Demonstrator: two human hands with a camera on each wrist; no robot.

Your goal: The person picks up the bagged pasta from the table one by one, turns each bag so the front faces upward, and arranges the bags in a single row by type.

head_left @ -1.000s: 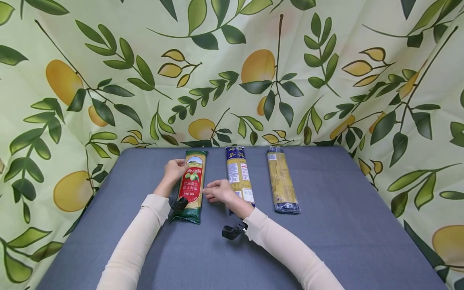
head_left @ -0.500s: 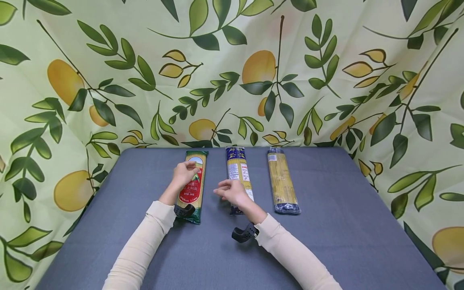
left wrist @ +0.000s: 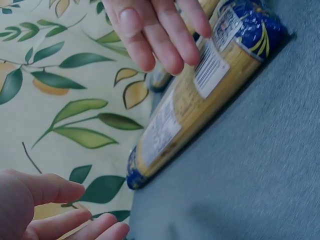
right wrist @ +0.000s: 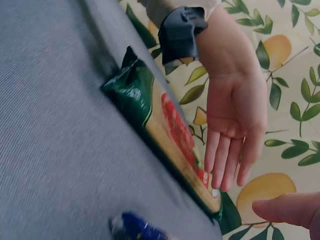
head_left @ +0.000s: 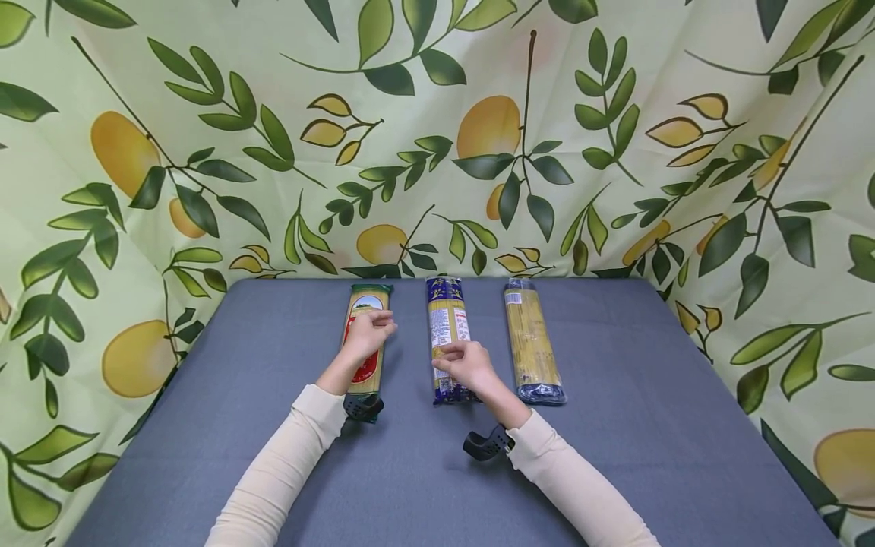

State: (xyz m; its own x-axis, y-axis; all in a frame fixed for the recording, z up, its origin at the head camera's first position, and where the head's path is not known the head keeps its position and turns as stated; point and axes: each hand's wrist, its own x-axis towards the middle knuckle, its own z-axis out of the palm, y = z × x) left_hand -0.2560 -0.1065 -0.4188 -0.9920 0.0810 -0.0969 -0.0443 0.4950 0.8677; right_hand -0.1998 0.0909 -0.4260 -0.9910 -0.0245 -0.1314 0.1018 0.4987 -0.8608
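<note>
All seemingly laid: red pack [head_left: 368, 369], eleven o'clock; blue pack [head_left: 448, 319], twelve; plain pack [head_left: 534, 338], one. Left hand [head_left: 366, 334], right hand [head_left: 469, 365]: empty, relaxed.

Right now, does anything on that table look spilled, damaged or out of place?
Nothing stands out. The red-and-green pasta packet, the middle packet and the far-right packet lie apart on the grey table, with no visible tears or spills. The left hand and right hand partly hide the first two in the head view.
</note>
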